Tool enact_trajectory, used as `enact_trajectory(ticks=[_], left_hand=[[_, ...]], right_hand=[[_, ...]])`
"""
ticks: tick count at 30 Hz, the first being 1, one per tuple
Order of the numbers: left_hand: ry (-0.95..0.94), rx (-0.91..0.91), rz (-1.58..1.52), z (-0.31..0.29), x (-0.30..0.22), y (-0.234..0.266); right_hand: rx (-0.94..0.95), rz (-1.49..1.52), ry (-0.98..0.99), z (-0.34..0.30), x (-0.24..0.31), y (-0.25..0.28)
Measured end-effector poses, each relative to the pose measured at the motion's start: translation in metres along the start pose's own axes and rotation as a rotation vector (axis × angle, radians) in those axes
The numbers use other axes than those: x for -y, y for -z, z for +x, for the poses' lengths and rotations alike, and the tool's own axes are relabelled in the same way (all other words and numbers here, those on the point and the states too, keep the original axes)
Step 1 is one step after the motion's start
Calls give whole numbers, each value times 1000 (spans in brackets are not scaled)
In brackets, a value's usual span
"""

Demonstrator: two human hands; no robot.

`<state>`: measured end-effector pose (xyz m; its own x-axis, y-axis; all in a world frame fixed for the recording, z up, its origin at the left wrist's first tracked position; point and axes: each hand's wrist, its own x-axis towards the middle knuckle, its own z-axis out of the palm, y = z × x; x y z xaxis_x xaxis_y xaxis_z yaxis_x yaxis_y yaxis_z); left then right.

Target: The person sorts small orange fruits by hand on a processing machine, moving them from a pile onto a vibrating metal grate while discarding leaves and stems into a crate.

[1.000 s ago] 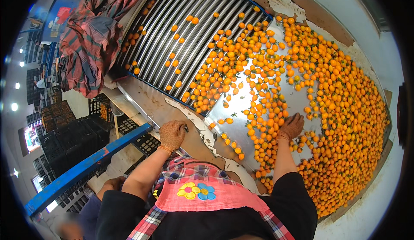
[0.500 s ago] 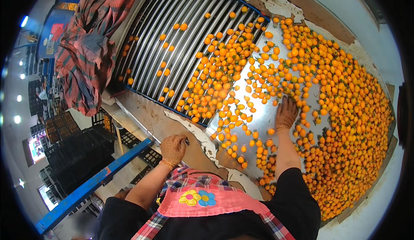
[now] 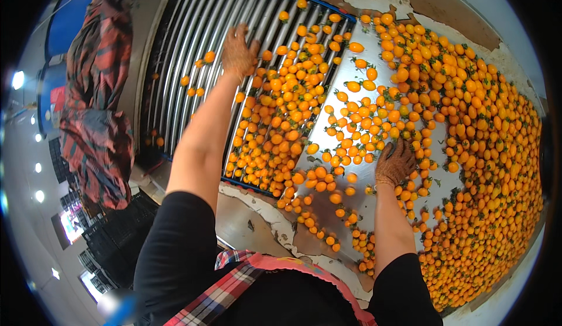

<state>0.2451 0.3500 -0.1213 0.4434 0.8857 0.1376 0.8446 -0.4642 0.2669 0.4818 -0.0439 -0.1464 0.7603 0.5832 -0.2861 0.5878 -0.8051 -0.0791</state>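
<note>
- Left hand (image 3: 239, 53): had gone from the ledge (image 3: 239, 217) to the rollers (image 3: 202, 36); fingers spread, blurred, nothing visibly pinched. Judged: both hands now on the work.
- Fruit (image 3: 276, 84): bunched thicker on rollers than before; rest on sheet (image 3: 364, 209), heaped rightward.
- Right hand (image 3: 397, 163): stayed over sheet, fingers loosely spread beside fruit.

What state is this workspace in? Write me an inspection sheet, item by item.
Surface: roller bed beside a metal sheet; peeling border along the near edge.
Job's things: small orange fruits, heaped at the right, scattered across metal sheet and roller bed; some carry green stalks.
Clutter: crumpled plaid cloth left of the roller bed.
Hands: left hand over the roller bed, fingers spread; right hand palm down among fruits at the metal sheet.
Cables: nothing seen for certain.
Surroundings: black crates at lower left.
</note>
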Motion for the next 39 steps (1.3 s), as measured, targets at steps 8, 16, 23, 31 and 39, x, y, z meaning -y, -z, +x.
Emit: enact_trajectory(ticks=[8,16,23,31,39], left_hand=[[190,294,-96,60,29,-39],[357,241,274,71,37,-23],[533,28,-720,48,68,-11],[544,259,-2128,-15,2,44],[349,245,-1961,-52,-21,86]], right_hand=[[-425,-4,63,3,-4,-17],[-322,-88,48,-1,-9,-25],[-359,-144,10,0,-5,-24],[-368,-148,36,2,-4,-22],[-302,-134,28,3,-9,-27]])
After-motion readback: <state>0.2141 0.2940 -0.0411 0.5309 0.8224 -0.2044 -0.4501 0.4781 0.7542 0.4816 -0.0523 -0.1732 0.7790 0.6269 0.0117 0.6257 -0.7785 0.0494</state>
